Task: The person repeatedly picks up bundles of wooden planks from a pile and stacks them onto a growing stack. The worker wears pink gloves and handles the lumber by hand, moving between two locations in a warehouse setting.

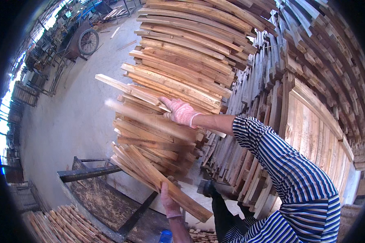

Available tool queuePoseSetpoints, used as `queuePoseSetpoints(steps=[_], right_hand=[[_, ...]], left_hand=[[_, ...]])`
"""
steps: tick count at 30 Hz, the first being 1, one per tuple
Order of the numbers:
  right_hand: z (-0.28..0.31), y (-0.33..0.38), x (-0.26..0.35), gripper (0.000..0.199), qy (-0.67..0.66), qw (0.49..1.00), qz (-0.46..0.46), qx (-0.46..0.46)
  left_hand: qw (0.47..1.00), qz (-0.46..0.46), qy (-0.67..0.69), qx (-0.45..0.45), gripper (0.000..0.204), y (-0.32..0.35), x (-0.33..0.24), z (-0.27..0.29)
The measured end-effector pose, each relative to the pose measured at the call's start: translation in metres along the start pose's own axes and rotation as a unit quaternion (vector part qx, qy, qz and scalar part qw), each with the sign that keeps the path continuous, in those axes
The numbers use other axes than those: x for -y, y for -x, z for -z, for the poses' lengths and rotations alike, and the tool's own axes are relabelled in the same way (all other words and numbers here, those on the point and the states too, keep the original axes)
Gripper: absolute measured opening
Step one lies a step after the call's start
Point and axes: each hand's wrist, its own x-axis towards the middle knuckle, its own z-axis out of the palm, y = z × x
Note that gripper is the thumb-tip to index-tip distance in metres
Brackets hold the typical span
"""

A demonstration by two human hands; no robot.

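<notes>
My left hand, in a pink-and-white knit glove, is closed around a few wooden slats at the lower middle. The top wooden slat slants down to the right across it. Farther up, my right hand, in a matching glove, grips a long pale slat at the side of a tall stack of slats. Its fingers are partly hidden behind the hand. Just below it, another slat is smeared by motion; whether the hand touches it I cannot tell.
A dark metal frame with a sawdust-covered panel stands at lower left, beside bundled slats. Tall wood stacks rise at the right. A wheeled cart stands far left on the concrete floor.
</notes>
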Motion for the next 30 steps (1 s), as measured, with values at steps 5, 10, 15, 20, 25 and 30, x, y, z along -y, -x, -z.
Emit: queuePoseSetpoints(steps=[5,10,15,20,25,30], right_hand=[[0.015,-0.025,-0.062,0.054,0.179,0.971,0.001,-0.158],[-0.006,-0.009,-0.072,0.063,0.201,0.959,-0.080,-0.181],[0.004,-0.025,-0.093,0.060,0.188,0.965,-0.152,-0.104],[0.012,-0.033,-0.087,0.059,0.191,0.966,-0.150,-0.093],[0.020,-0.044,-0.044,0.059,0.122,0.986,-0.115,0.008],[0.107,-0.024,-0.102,0.060,-0.071,0.964,-0.142,0.212]], left_hand=[[0.997,-0.046,-0.055,-0.025,0.052,0.001,-0.004,0.025],[0.998,-0.005,-0.045,-0.041,0.049,0.007,-0.024,0.002],[0.990,0.072,-0.108,-0.046,0.037,0.026,-0.018,-0.007],[0.946,-0.023,-0.321,0.047,0.045,0.000,-0.090,-0.001],[0.980,-0.116,-0.099,0.125,0.109,-0.072,-0.375,-0.138],[0.897,-0.257,-0.312,0.179,0.111,-0.069,-0.199,-0.215]])
